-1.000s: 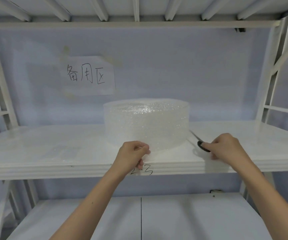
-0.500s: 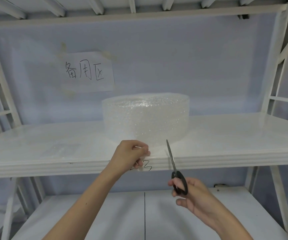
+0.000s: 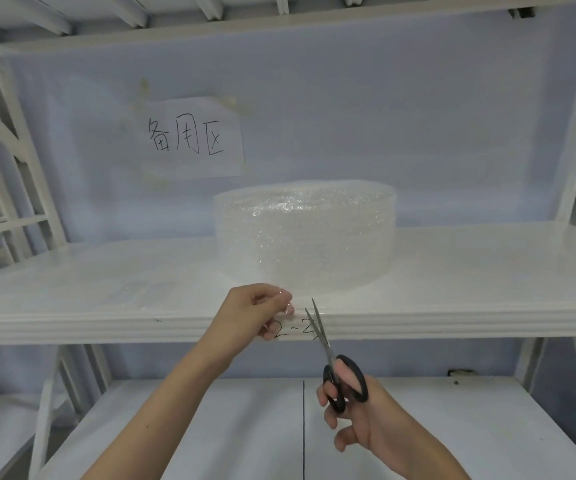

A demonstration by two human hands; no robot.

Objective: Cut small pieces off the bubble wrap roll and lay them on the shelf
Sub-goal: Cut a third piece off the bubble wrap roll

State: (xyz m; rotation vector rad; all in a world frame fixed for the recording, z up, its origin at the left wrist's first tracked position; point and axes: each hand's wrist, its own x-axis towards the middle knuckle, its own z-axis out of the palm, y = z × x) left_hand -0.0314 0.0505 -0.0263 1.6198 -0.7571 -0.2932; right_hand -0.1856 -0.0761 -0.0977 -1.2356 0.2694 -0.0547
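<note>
With our left hand (image 3: pixel 257 311) pinching the bubble wrap roll (image 3: pixel 305 237)'s loose end and our right hand (image 3: pixel 355 407) gripping slightly parted scissors (image 3: pixel 328 355), we judge no cut started and see no pieces on the shelf (image 3: pixel 452 271).

A pale blue wall (image 3: pixel 418 116) fills the back of the view. A white paper sign (image 3: pixel 194 138) with three handwritten black characters is taped to it at about 10 o'clock from the centre. White metal uprights (image 3: pixel 19 161) with slanted braces stand at 9 o'clock and at 3 o'clock. White crossbars (image 3: pixel 210 8) run under an upper board at 12 o'clock. At 6 o'clock lies a lower white board (image 3: pixel 210 438) with a dark seam (image 3: pixel 303 427) down its middle. The light is soft and even.
</note>
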